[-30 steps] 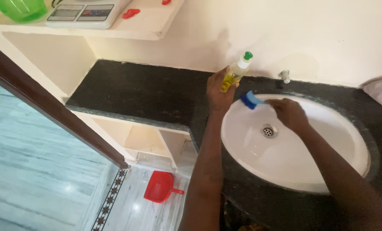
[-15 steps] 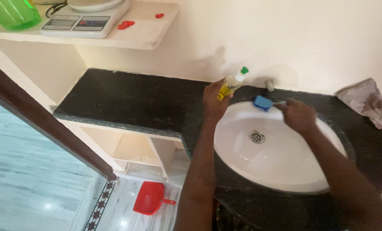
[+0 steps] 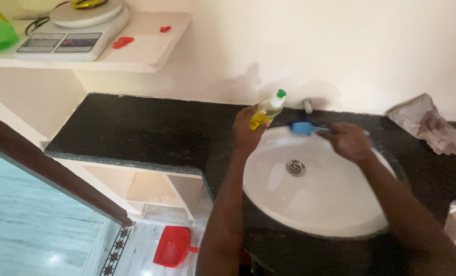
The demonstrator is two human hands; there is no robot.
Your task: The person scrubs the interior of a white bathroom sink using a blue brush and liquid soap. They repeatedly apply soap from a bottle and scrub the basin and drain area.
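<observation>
- Left hand (image 3: 247,129) is wrapped shut around a bottle of yellow liquid (image 3: 267,111) with a white neck and green cap, tilted toward the right, just over the sink's back-left rim.
- Right hand (image 3: 347,141) is closed on the handle of a blue brush (image 3: 302,128), whose head sits at the back rim of the white oval sink (image 3: 315,204), just below the small tap (image 3: 306,105).
- Bottle and brush head are near each other, not touching.
- Basin lies open around the drain (image 3: 295,167).
- Black counter (image 3: 151,130) runs bare to the left, ending at a straight front edge.
- Crumpled cloth (image 3: 427,122) lies at the far right by the wall.
- Red dustpan (image 3: 173,247) lies on the floor below.
</observation>
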